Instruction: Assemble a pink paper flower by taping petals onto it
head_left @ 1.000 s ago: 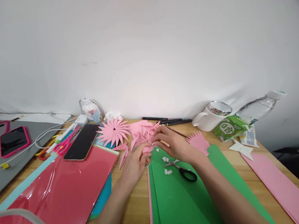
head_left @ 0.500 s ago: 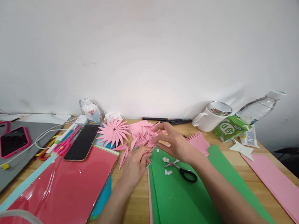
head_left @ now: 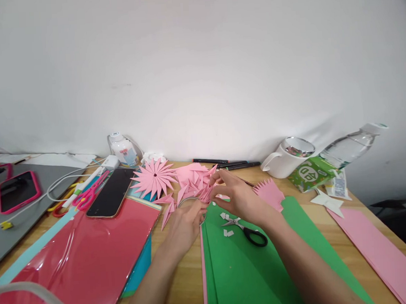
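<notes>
My left hand (head_left: 185,224) is closed around a clear tape roll (head_left: 191,202) at the near edge of a heap of pink folded paper petals (head_left: 194,180). My right hand (head_left: 238,195) hovers just right of the heap, thumb and fingers pinched on one pink petal. A finished pink paper flower (head_left: 154,178) lies left of the heap. Small black-handled scissors (head_left: 247,232) and white paper scraps lie on green paper sheets (head_left: 244,268) below my right hand.
A red sheet pack (head_left: 79,260), a black phone (head_left: 111,193) and pink scissors (head_left: 88,193) lie left. A glue bottle (head_left: 123,150), markers (head_left: 224,163), a white mug (head_left: 286,158), a green pack (head_left: 310,173), a water bottle (head_left: 350,147) and pink strips (head_left: 377,247) stand right.
My right hand lifted from the petal heap and shifted slightly right, pinching a petal. My left hand drew back a little toward me with the tape roll.
</notes>
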Tool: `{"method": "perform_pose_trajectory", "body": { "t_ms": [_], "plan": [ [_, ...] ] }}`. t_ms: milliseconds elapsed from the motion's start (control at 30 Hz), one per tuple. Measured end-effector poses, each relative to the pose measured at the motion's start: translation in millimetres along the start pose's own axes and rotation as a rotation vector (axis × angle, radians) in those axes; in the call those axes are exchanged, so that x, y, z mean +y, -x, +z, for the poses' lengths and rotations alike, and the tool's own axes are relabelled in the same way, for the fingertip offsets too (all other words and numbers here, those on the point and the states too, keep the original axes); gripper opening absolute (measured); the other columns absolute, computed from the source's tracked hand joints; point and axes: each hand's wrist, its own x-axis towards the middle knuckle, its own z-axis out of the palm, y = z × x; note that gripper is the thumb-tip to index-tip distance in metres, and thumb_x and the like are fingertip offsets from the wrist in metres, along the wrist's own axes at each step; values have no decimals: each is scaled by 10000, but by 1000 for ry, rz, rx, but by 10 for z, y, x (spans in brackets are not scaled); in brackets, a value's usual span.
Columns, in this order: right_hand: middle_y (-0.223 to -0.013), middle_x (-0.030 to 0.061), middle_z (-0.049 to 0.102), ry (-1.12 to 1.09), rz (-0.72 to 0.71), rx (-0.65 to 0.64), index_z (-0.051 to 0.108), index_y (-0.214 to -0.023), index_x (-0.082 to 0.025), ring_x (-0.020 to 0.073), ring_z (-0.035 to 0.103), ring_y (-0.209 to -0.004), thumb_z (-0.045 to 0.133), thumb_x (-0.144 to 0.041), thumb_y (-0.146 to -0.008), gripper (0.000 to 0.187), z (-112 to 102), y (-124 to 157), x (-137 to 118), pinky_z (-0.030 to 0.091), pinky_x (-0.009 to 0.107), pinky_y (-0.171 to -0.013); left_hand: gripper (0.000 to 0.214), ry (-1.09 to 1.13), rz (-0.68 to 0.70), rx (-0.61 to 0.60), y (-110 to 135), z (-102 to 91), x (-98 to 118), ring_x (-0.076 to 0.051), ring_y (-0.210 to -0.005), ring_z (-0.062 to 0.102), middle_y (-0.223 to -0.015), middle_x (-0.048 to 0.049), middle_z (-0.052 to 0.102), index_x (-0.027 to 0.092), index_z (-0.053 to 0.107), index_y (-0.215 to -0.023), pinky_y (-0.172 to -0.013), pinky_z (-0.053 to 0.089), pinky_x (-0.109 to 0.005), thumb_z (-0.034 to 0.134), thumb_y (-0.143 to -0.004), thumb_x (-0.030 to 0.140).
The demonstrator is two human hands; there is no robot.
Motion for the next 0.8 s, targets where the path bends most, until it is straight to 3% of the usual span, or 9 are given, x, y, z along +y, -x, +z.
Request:
{"method": "perform_pose_trajectory", "body": {
  "t_ms": [300, 600, 800],
  "plan": [
    [-973, 71, 553, 77, -7, -84, 646, -702, -174, 171, 550, -841, 578, -69, -813, 168, -29, -18, -37, 450, 302, -705, 256, 25, -8, 21, -20, 32, 2, -152, -717, 586, -859, -39, 658, 205, 615, -926, -648, 458, -267, 367, -876, 166],
    [-938, 77, 587, 146, -66, -210, 678, -718, -185, 179, 540, -800, 554, -1, -790, 234, -40, -13, -68, 424, 284, -627, 252, -35, 11, 29, -30, 42, 28, -165, -737, 586, -811, -40, 660, 195, 625, -846, -644, 440, -267, 380, -853, 131],
    [-950, 67, 593, 62, -68, -195, 676, -734, -195, 168, 564, -801, 558, -25, -799, 217, -47, 14, -37, 446, 282, -660, 252, 2, 2, 33, -46, 39, 36, -160, -712, 568, -769, -31, 643, 195, 632, -844, -643, 433, -270, 383, -854, 158]
  ]
}}
